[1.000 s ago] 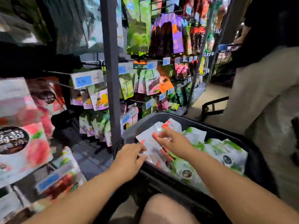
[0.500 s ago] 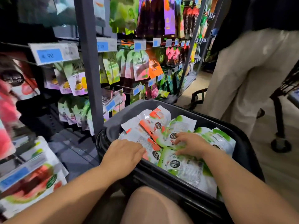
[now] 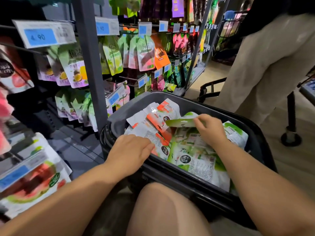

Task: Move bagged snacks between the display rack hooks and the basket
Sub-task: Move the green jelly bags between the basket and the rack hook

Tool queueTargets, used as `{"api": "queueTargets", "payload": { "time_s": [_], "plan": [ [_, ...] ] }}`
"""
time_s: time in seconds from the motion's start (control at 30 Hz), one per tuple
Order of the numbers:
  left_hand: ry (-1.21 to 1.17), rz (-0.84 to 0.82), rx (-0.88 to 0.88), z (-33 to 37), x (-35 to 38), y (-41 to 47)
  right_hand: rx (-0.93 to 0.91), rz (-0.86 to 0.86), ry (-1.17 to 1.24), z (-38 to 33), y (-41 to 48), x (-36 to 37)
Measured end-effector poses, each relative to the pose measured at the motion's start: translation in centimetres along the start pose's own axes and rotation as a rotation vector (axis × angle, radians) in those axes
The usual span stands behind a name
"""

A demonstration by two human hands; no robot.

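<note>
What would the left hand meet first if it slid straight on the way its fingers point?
Most likely the orange-and-white snack bag in the basket: the left hand has its fingertips right at that bag's edge, though actual contact is hard to judge.

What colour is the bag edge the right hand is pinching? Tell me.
Green; the bag edge in the right hand shows best in head view.

Dim, even shop light with soft shadows. The left hand (image 3: 131, 149), right hand (image 3: 208, 129) and green bag (image 3: 180, 123) look sharp. Glare glints on the white bag (image 3: 152, 109) just beyond them. Packs (image 3: 30, 181) far left of the hands blur and bow.
</note>
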State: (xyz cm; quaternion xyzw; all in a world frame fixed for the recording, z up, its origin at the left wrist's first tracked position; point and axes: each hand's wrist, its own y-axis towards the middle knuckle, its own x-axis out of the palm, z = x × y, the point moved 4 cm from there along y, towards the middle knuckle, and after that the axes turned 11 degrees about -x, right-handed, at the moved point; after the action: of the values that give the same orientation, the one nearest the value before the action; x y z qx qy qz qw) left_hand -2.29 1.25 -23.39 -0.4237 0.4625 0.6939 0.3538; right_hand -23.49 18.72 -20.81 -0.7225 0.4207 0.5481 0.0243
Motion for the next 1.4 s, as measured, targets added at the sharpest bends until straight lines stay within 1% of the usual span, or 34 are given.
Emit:
{"api": "queueTargets", "payload": {
  "time_s": [0.1, 0.23, 0.3, 0.43, 0.5, 0.63, 0.73, 0.87, 0.93, 1.0, 1.07, 1.17, 1.27, 1.33, 1.4],
  "plan": [
    [-0.015, -0.002, -0.012, -0.1, 0.0, 0.0, 0.024, 0.245, 0.218, -1.8, -0.2, -1.8],
    [-0.033, -0.008, -0.024, 0.0, 0.0, 0.0, 0.014, 0.474, 0.463, -4.0, -0.5, -3.6],
    [-0.033, -0.017, -0.032, 0.1, -0.1, -0.1, 0.037, 0.532, 0.543, -4.4, -0.6, -3.8],
    [-0.022, -0.025, -0.048, 0.0, -0.1, -0.2, 0.082, 0.557, 0.586, -4.9, -0.6, -3.1],
    [-0.008, -0.026, -0.048, 0.0, -0.1, -0.2, 0.109, 0.535, 0.621, -5.2, -0.6, -2.4],
    [0.016, -0.028, -0.049, 0.1, -0.2, -0.2, 0.137, 0.425, 0.658, -5.7, -0.8, -0.5],
    [0.020, -0.037, -0.061, 0.1, -0.3, -0.1, 0.185, 0.305, 0.729, -5.8, -1.0, 1.1],
    [0.004, -0.046, -0.079, 0.0, -0.3, -0.1, 0.219, 0.138, 0.564, -5.6, -1.1, 2.8],
    [0.019, -0.065, -0.082, 0.0, -0.2, -0.1, 0.248, 0.111, 0.535, -5.6, -1.0, 3.0],
    [0.021, -0.079, -0.085, 0.2, -0.3, -0.2, 0.269, 0.132, 0.530, -5.4, -0.9, 2.7],
    [-0.044, -0.097, -0.126, 0.2, -0.5, -0.3, 0.283, 0.199, 0.643, -5.1, -0.8, 1.9],
    [-0.199, -0.115, -0.235, 0.1, -0.7, -0.7, 0.296, 0.278, 0.931, -5.2, -0.8, 0.7],
    [-0.287, -0.121, -0.288, 0.4, -1.2, -0.8, 0.225, 0.207, 1.105, -7.0, -0.8, 0.6],
    [-0.380, -0.139, -0.332, 0.3, -1.3, -0.5, 0.186, 0.147, 1.134, -8.1, -0.9, 1.1],
    [-0.560, -0.143, -0.405, 0.1, -1.4, -0.4, 0.152, 0.105, 1.148, -9.1, -0.9, 1.6]
  ]
}}
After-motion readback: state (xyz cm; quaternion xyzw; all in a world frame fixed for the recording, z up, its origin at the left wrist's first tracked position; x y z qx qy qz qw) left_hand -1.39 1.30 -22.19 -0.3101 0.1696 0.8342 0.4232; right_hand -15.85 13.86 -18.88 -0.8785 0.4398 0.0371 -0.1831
